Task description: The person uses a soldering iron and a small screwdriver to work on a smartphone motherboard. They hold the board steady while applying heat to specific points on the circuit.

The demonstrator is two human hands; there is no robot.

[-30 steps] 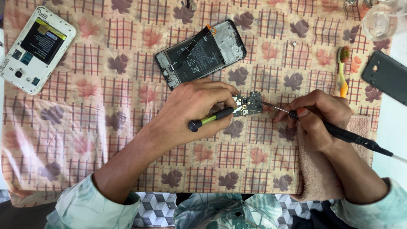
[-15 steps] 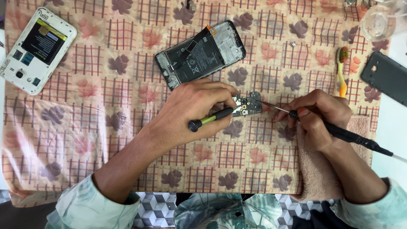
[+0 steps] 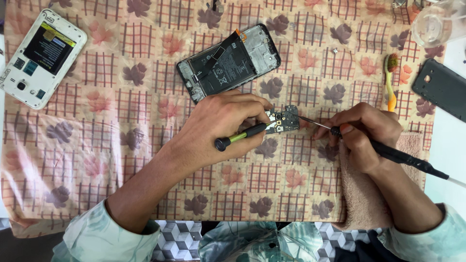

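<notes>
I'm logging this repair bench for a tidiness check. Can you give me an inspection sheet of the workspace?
Surface: leaf-and-check patterned cloth on a white table.
Job's things: small dark circuit board; green-and-black handled tool; black-handled soldering iron, its thin tip at the board.
Clutter: opened black phone; white phone with its back off; dark back cover; toothbrush; clear container; pink towel.
Hands: left hand holds the handled tool against the board; right hand grips the iron.
Cables: white lead runs off the iron.
Surroundings: nothing seen.
</notes>
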